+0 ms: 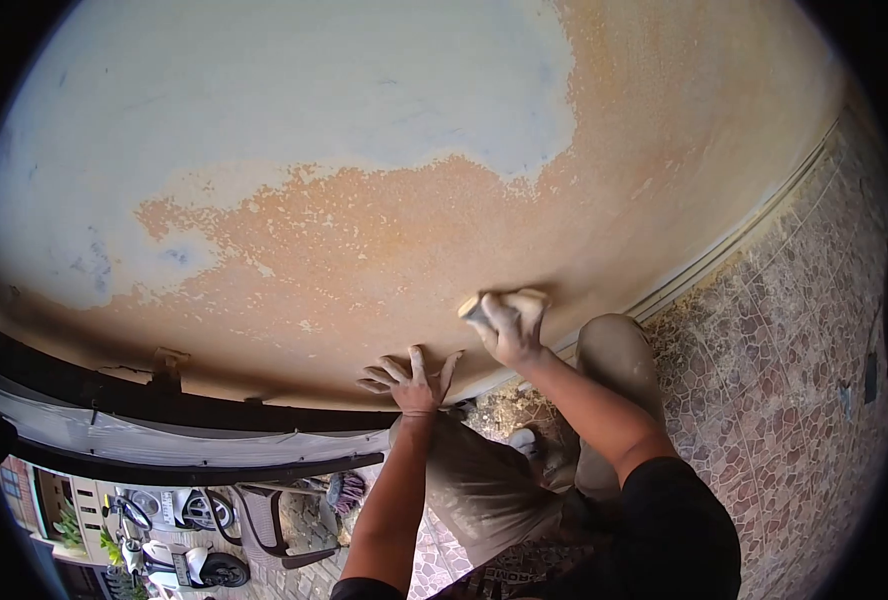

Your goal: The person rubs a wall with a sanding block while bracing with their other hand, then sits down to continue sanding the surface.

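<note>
My right hand (509,325) is closed around a small dusty sanding block (531,299), pressed to the lower part of the wall (384,240). The block's ends look pale yellow; my fingers cover its middle. To the left, my left hand (416,388) rests against the same wall, fingers spread and holding nothing. Orange-tan patches show around both hands, with ragged edges against pale, whitish paint higher up. Dust coats my fingers.
My bent knees (619,360) are close to the wall's base. Dust lies on the patterned tile floor (764,400) along the wall. At lower left are a dark-framed edge (164,440), a brown plastic chair (259,520), a mop head (345,492) and parked motorcycles (179,565).
</note>
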Available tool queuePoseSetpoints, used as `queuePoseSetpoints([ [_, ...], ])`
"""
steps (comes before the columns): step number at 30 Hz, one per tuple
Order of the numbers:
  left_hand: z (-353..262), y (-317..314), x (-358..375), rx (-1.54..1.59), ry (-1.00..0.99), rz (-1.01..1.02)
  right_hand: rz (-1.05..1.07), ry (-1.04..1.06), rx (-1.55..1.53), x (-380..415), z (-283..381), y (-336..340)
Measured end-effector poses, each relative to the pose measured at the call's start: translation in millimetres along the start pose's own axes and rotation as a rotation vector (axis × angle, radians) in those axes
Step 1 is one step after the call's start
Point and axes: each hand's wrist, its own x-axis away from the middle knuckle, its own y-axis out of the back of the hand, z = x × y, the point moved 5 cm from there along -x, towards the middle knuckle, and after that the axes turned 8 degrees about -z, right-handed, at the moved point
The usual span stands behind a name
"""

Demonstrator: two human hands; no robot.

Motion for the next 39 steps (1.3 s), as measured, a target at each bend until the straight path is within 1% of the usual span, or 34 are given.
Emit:
queuePoseSetpoints([
  [2,2,2,-3,-0.080,-0.044,0.018,0.177,0.106,0.004,7,22,3],
  [3,3,2,-3,-0.073,-0.057,0.014,0.112,0.084,0.021,-13,21,3],
  [4,4,1,-3,-0.081,-0.043,0.019,-0.029,-0.031,-0.005,-35,14,2],
  [5,2,1,-3,-0.070,-0.051,-0.004,-0.098,-0.198,0.021,-53,0,3],
  [6,0,2,-3,-0.054,-0.060,-0.024,-0.236,-0.423,-0.113,-82,-8,5],
  [7,-1,4,-2,-0.074,-0.035,0.038,-0.234,-0.413,-0.053,-87,-10,7],
  [8,-1,4,1,-0.069,-0.029,0.042,-0.246,-0.397,0.009,-91,-12,10],
  [10,1,0,0,-0.069,-0.043,-0.001,-0.086,-0.104,-0.022,-30,3,-1],
  [11,1,1,-3,-0.046,-0.064,-0.032,0.067,0.053,-0.028,-1,15,0],
  [12,2,1,-4,-0.080,-0.064,0.000,0.222,0.207,-0.033,3,29,0],
  [13,2,0,-3,-0.080,-0.068,0.010,0.214,0.201,-0.031,3,28,1],
  [15,5,-1,-4,-0.094,-0.080,0.017,0.148,0.104,0.000,-11,26,-1],
  [16,3,0,-5,-0.076,-0.071,0.001,-0.027,-0.043,0.034,-37,14,2],
  [18,0,3,-5,-0.052,-0.054,-0.010,-0.202,-0.341,0.048,-105,-6,15],
  [20,-3,4,-7,-0.023,-0.041,-0.021,-0.280,-0.402,0.061,-100,-20,14],
  [22,-3,5,-6,-0.029,-0.048,-0.020,-0.123,-0.138,0.018,-29,-8,2],
  [24,-1,0,-10,-0.056,-0.060,-0.025,0.174,0.142,-0.044,-6,25,6],
  [26,3,2,-1,-0.068,-0.056,0.038,0.165,0.132,-0.005,-7,27,5],
  [27,1,4,-6,-0.073,-0.069,0.004,0.163,0.142,0.038,-21,25,3],
  [28,-1,4,-7,-0.081,-0.053,0.009,0.053,0.016,0.081,-49,14,9],
  [30,-3,4,-5,-0.054,-0.044,-0.016,-0.175,-0.283,0.053,-97,-10,15],
  [32,-3,3,-6,-0.052,-0.064,-0.040,-0.257,-0.403,0.030,-84,-19,11],
  [34,-2,2,-4,-0.049,-0.045,-0.032,-0.108,-0.103,-0.018,-4,-6,-5],
  [36,0,1,-5,-0.063,-0.056,-0.011,0.223,0.126,-0.017,11,30,0],
  [37,2,1,-1,-0.065,-0.055,0.012,0.215,0.113,-0.020,7,34,-1],
  [39,6,0,3,-0.035,-0.009,0.022,0.098,0.033,-0.008,-21,28,1],
])
